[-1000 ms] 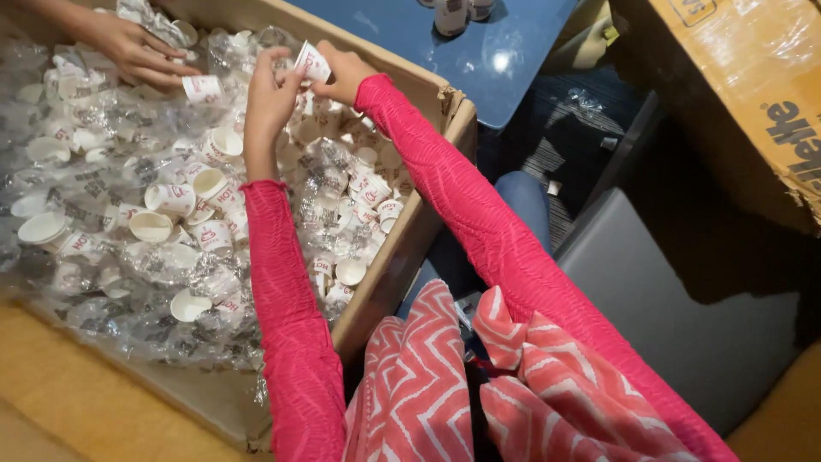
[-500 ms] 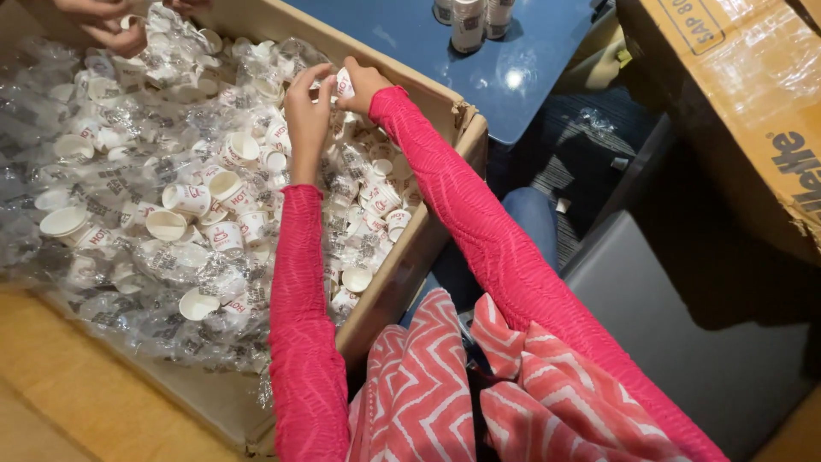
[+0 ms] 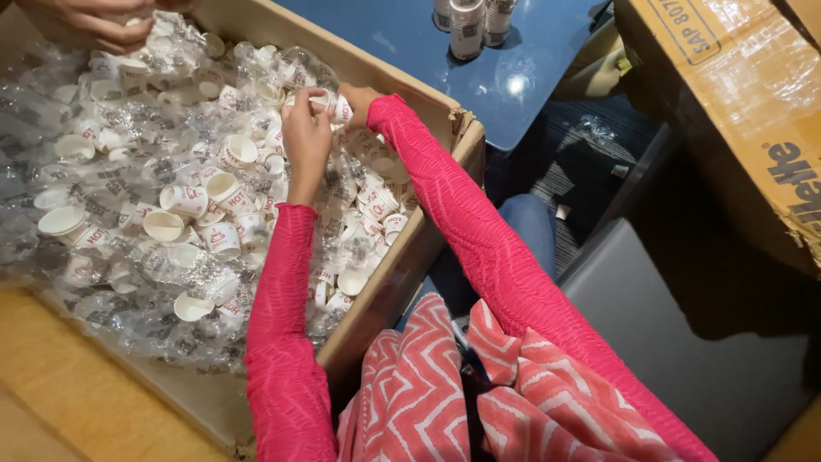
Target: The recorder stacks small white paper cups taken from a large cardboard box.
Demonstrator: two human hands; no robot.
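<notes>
We've got both hands on one small white paper cup (image 3: 329, 103) at the cardboard box's (image 3: 402, 282) far right: left hand (image 3: 305, 141) and right hand (image 3: 359, 98) fingers pinching it, probably; crinkly clear plastic wrap (image 3: 128, 282) all around.

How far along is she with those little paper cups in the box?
Done: nothing sorted or stacked shows. In hand: the left hand and right hand together hold one small paper cup over the cardboard box. Left: loose cups and plastic wrappers fill it. Another person's hands work at the far corner.
</notes>
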